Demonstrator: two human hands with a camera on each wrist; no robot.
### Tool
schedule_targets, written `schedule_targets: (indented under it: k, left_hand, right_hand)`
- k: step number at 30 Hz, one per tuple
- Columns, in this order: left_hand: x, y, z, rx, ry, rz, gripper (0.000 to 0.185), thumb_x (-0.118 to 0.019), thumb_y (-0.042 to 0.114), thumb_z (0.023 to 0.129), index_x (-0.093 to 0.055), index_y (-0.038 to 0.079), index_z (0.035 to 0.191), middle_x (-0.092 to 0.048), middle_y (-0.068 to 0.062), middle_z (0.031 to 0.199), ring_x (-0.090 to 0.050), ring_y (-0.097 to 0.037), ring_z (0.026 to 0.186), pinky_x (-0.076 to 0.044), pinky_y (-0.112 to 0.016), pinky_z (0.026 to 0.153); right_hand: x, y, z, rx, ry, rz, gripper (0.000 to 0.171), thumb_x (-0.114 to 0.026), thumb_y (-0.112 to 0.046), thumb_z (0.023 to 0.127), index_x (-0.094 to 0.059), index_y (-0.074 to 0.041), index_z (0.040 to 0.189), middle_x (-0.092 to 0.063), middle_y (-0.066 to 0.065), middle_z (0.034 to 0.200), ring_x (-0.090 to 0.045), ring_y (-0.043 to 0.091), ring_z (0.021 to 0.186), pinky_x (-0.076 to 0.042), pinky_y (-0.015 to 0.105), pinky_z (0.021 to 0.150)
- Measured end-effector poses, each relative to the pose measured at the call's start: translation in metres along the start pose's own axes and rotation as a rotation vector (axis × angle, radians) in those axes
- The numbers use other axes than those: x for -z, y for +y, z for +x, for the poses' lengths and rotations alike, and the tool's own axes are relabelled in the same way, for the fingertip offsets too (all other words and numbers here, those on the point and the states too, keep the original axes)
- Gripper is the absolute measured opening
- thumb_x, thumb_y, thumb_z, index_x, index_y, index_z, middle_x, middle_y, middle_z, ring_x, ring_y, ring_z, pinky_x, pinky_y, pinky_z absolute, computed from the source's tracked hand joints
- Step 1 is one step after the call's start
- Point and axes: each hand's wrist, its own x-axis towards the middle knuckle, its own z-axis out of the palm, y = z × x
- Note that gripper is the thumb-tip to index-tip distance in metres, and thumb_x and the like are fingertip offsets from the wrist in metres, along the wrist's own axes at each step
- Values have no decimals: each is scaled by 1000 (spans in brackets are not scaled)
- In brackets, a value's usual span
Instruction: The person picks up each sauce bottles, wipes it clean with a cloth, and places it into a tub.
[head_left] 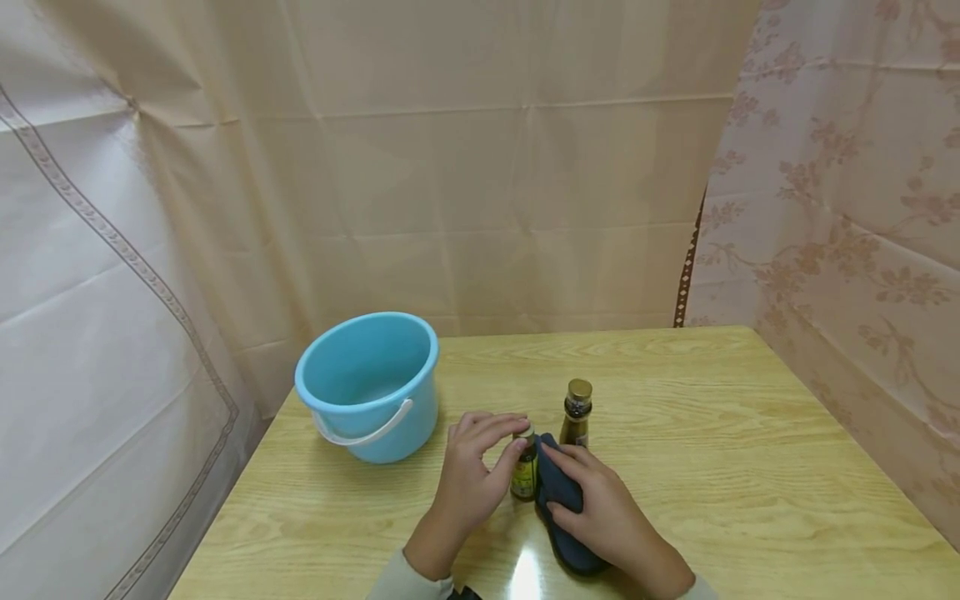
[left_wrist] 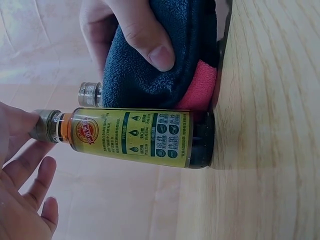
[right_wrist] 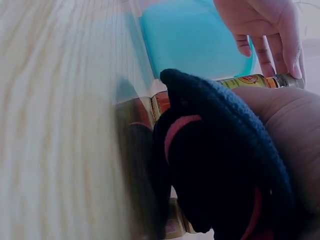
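Observation:
A small seasoning bottle [head_left: 523,478] with a yellow-green label stands upright on the table. My left hand [head_left: 476,463] pinches its cap [left_wrist: 45,125] between thumb and fingertip, the other fingers held away. A folded dark blue cloth [head_left: 559,485], fuzzy with a pink part showing in the left wrist view, is gripped in my right hand [head_left: 606,510]. It lies against the bottle's side in the left wrist view. Just behind the cloth stands a taller dark bottle [head_left: 577,408] with a gold cap, its lower part hidden by the cloth and right hand.
A light blue bucket [head_left: 384,432] with a white handle [head_left: 375,433] stands at the table's back left. The wood-grain table [head_left: 750,467] extends to the right of both hands. Beige curtains [head_left: 480,183] hang behind it, and patterned cloth hangs on both sides.

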Motion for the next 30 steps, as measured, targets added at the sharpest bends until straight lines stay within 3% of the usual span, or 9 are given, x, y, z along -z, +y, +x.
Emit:
schedule_targets:
  k: [8, 16, 30]
  left_hand:
    - [-2, 1, 1, -3, 36, 4, 19, -77, 25, 95, -80, 20, 113, -70, 3, 122, -60, -17, 112, -41, -45, 91]
    - [-3, 2, 1, 43, 47, -5, 20, -79, 28, 92, -80, 24, 112, -71, 12, 115, -64, -10, 111, -40, -39, 86]
    - [0, -1, 0, -1, 34, 17, 22, -75, 25, 96, -78, 23, 118, -74, 9, 118, -66, -13, 112, -39, -40, 86]
  right_hand:
    - [1, 1, 0, -15, -10, 2, 75, -86, -16, 83, -55, -25, 150, -57, 5, 146, -63, 30, 125, -58, 45, 92]
    - [1, -1, 0, -25, 0, 18, 76, -87, -17, 82, -56, -30, 150, -57, 2, 146, -62, 28, 128, -56, 48, 96]
    - [3, -7, -1, 156, 202, 44, 84, -90, -13, 79, -52, -31, 152, -55, -3, 146, -61, 26, 129, -58, 47, 92]
